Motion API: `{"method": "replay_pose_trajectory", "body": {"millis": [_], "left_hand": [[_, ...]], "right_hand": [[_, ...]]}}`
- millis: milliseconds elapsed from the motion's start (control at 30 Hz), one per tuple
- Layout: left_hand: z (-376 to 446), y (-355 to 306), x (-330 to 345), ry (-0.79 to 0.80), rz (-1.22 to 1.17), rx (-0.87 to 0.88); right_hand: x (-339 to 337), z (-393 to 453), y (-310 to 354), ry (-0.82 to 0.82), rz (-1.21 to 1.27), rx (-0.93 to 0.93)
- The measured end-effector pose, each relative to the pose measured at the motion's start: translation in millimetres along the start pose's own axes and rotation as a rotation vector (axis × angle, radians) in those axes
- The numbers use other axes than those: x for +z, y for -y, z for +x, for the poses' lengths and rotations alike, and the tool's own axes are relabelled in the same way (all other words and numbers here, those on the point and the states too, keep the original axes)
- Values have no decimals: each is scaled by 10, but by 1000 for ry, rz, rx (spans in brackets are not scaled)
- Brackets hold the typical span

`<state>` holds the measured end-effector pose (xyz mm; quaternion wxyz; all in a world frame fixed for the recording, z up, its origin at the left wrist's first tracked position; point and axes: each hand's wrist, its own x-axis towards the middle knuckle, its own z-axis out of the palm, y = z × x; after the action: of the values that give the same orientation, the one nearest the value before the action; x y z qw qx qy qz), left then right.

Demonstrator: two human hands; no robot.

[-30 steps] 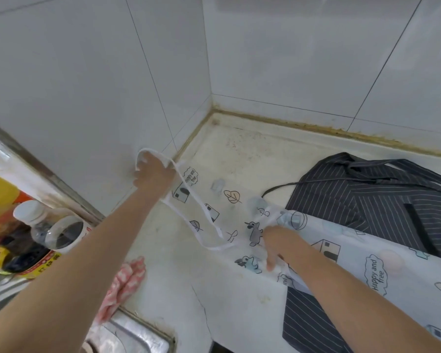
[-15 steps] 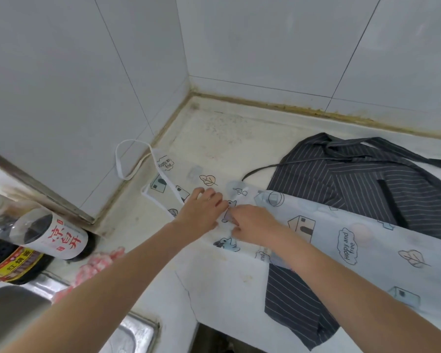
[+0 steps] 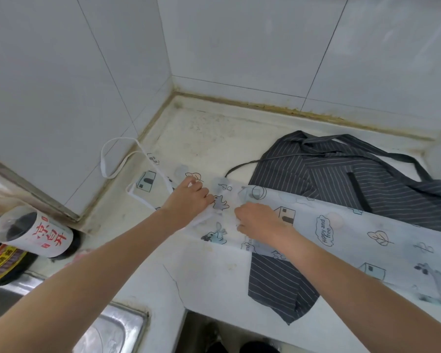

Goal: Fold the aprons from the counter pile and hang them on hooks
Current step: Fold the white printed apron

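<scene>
Where the counter drops off at its near edge, a stainless sink with a dull, scratched rim sits at the near left corner, and a hairline crack runs across the pale, stained stone beside it. Left of the sink stand two dark sauce bottles, one with a white label and red characters, the other banded yellow and red.

A little farther in, both bare forearms reach over the printed apron, a thin, smooth, pale blue sheet scattered with cartoon houses, leaves and small animals. It lies as a long band from the middle of the counter out to the right edge, overlapping the striped apron. The left hand lies knuckles up on the band's left part, fingers curled down onto the fabric; whether they pinch it I cannot tell. The right hand sits just beside it, fingers bent and bunching the sheet under the fingertips, apparently gripping a fold.

Beyond the hands, the printed apron's white neck strap loops in a narrow flat ribbon toward the left wall. The striped apron, dark grey cloth with fine white pinstripes, lies rumpled toward the back right, its thin ties trailing, one corner hanging over the near edge. Glossy white wall tiles meet at the far corner above a yellowed grout line.
</scene>
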<state>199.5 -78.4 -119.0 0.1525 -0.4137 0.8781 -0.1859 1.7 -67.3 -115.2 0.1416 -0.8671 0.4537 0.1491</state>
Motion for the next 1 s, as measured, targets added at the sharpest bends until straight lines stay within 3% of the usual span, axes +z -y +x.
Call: {"method": "replay_pose_trajectory", "body": {"millis": [33, 167, 267, 367, 467, 533, 667, 800, 1000], "left_hand": [[-29, -25, -48, 10, 11, -10], [-105, -214, 173, 314, -67, 20], [-166, -303, 219, 390, -90, 7], [-236, -264, 211, 362, -146, -6], [-352, -184, 151, 153, -138, 65], [-397, -161, 187, 102, -118, 71], [-388, -226, 197, 141, -55, 96], [-356, -277, 207, 369, -184, 182], [-299, -158, 216, 504, -244, 188]], "right_hand": [[30, -7, -1, -3, -30, 10], [201, 35, 101, 30, -151, -44], [318, 22, 161, 87, -153, -51], [325, -12, 161, 96, -103, -52], [299, -15, 166, 84, -123, -73], [296, -25, 168, 69, -106, -122], [355, -85, 153, 173, -14, -163], [360, -63, 146, 275, 14, -129], [376, 54, 201, 363, -43, -120]]}}
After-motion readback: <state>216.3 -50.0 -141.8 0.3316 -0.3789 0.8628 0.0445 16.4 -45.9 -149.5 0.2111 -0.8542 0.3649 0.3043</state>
